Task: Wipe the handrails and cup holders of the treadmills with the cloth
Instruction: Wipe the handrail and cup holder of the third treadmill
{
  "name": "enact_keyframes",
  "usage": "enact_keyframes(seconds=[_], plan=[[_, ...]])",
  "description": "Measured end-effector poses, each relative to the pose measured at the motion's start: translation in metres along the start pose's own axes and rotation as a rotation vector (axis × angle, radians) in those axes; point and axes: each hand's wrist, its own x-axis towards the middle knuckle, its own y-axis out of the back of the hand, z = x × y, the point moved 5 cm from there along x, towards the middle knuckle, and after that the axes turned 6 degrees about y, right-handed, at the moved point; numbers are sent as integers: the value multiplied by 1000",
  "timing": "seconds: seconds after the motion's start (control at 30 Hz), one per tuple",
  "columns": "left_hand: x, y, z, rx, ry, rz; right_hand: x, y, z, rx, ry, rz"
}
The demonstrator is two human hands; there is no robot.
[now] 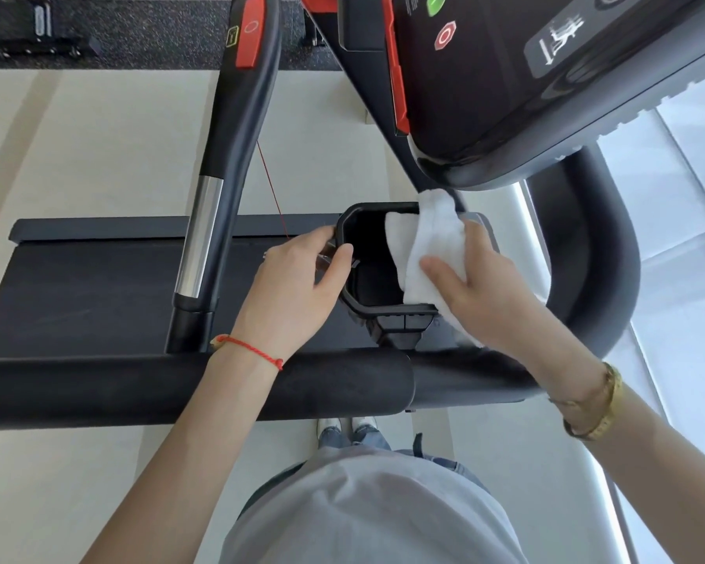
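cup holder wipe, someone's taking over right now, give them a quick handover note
Left hand: grips the left rim of the cup holder, steadying it.
Right hand: holds the white cloth pressed over the holder's right rim, part of it hanging inside.
Done: cannot tell from this view what is already clean.
Left: finish the inside and rim of this holder, then the padded front handrail, the side handrail, and the other treadmills.

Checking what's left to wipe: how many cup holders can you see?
1: the black cup holder at centre, below the console, left hand gripping its rim, cloth draped inside. Others may lie out of view.
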Motion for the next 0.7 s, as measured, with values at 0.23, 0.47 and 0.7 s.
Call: enact_keyframes(seconds=[0.23,0.47,0.7], plan=[[-1,1,1,12,-3,-5,29,8,-12,-60,60,-40],[-1,1,2,7,17,-6,9,2,-11,-122,165,46],[-2,2,4,10,29,-6,56,4,-42,-519,551,-94]])
